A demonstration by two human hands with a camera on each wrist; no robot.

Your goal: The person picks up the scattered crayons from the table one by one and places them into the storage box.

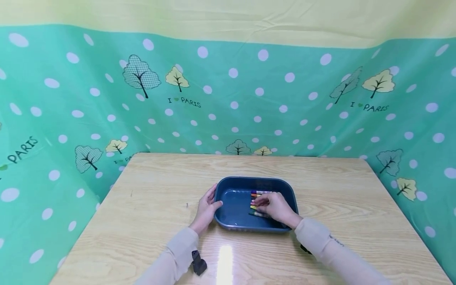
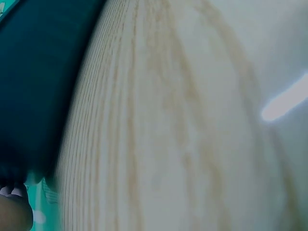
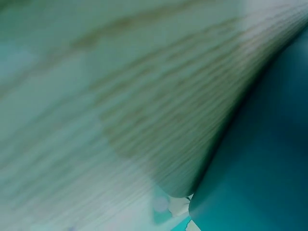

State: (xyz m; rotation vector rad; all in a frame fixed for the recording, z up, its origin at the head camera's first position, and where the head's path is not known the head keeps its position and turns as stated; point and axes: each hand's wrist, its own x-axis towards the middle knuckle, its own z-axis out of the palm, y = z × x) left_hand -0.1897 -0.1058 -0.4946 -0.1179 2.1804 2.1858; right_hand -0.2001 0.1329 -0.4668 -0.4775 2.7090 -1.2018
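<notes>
A dark blue rectangular tray (image 1: 233,227) with rounded corners stands on the wooden table. My left hand (image 1: 206,208) grips its left end, thumb over the rim and fingers along the outside wall. Inside, on the right half of the floor, crayons (image 1: 261,214) of several colours lie side by side in a row, among them purple, orange, pink, yellow and green. Over this row my right hand (image 1: 277,206) reaches across the tray's right side, its bent fingers and thumb pinching a crayon. The hand hides much of the row and which crayon is between the fingertips.
The wooden table (image 1: 149,198) extends around the tray on all sides. A green dotted curtain (image 1: 246,83) hangs behind the table and along its sides. Both wrist views show mostly blurred tabletop and the tray's outer wall (image 3: 269,159).
</notes>
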